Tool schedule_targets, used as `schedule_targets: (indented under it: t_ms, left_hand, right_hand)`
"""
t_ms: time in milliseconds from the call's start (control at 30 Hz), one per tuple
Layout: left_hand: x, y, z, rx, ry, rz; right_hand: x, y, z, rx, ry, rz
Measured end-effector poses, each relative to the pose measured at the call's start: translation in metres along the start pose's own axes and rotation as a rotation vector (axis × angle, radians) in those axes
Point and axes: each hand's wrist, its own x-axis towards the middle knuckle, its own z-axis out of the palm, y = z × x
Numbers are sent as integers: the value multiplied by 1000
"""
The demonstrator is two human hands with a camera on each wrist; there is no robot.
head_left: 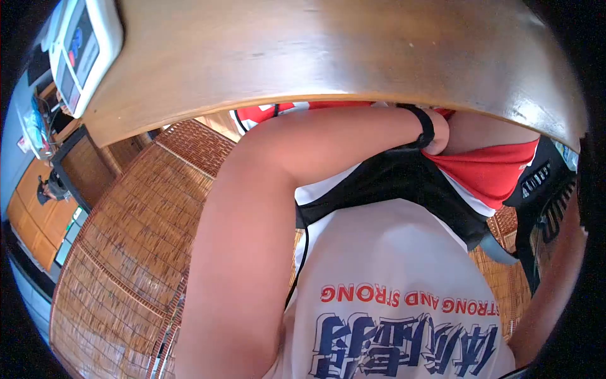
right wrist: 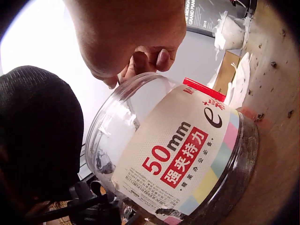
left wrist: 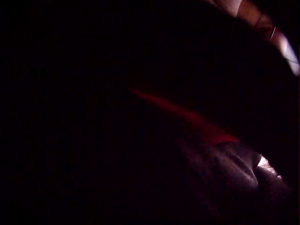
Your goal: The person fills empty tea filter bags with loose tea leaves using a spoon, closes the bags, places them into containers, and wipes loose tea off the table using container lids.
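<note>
In the right wrist view, my right hand [right wrist: 131, 42] is over the mouth of a clear plastic jar [right wrist: 105, 112], its curled fingertips right at the rim. I cannot tell whether the fingers pinch anything there. The jar stands on the wooden table and has a label [right wrist: 173, 159] reading 50mm. Dark bits show through its wall. My left hand [head_left: 437, 136] lies in my lap by the red shorts [head_left: 492, 174], with a black band [head_left: 424, 126] round the wrist; its fingers are hidden under the table edge. The left wrist view is nearly black.
The curved wooden table [head_left: 328, 50] spans the front. A white-framed device [head_left: 101, 38] stands at its far left. Dark specks [right wrist: 274, 64] are scattered near a white cup [right wrist: 232, 33]. I sit on a woven bamboo seat [head_left: 120, 246]. A person [head_left: 53, 188] is far left.
</note>
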Motion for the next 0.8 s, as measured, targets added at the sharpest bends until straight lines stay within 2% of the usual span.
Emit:
schedule_targets:
  t_ms: [33, 100, 133, 167, 233, 267, 333, 367, 433, 467, 567, 633, 700, 733, 800]
  left_hand:
    - [-11, 4, -2, 1, 6, -17]
    - [-26, 0, 4, -103, 231, 30]
    - [-32, 14, -1, -15, 204, -61]
    - [-15, 1, 3, -38, 199, 52]
    - [-3, 1, 1, 2, 139, 13]
    - [26, 7, -7, 14, 149, 22]
    - [95, 4, 6, 317, -63, 50]
    - [78, -28, 32, 152, 173, 151]
    - [37, -55, 44, 150, 158, 55]
    - [27, -53, 45, 149, 162, 26]
    - [42, -2, 3, 181, 233, 65]
    - [112, -48, 26, -380, 105, -31]
    - [28, -12, -1, -226, 176, -70]
    - [144, -42, 12, -50, -79, -207]
    - [136, -38, 7, -71, -29, -192]
  right_hand:
    - [1, 1, 4, 7, -2, 4]
    - [0, 10, 14, 30, -6, 29]
    - [-2, 14, 18, 33, -9, 48]
    - [-5, 16, 19, 23, -13, 71]
    - [-5, 7, 13, -18, -14, 90]
    - [-4, -1, 10, -36, -10, 83]
    - [-8, -3, 12, -36, 0, 98]
    - [-12, 7, 21, -6, 2, 116]
    - [-20, 32, 46, 71, -7, 152]
    - [-21, 38, 55, 87, -19, 169]
    - [-5, 7, 51, 5, -49, 161]
    - [3, -8, 52, -23, -60, 150]
    - [8, -2, 69, -5, -90, 169]
    - [9, -3, 76, 0, -108, 179]
    - [17, -5, 88, -21, -152, 202]
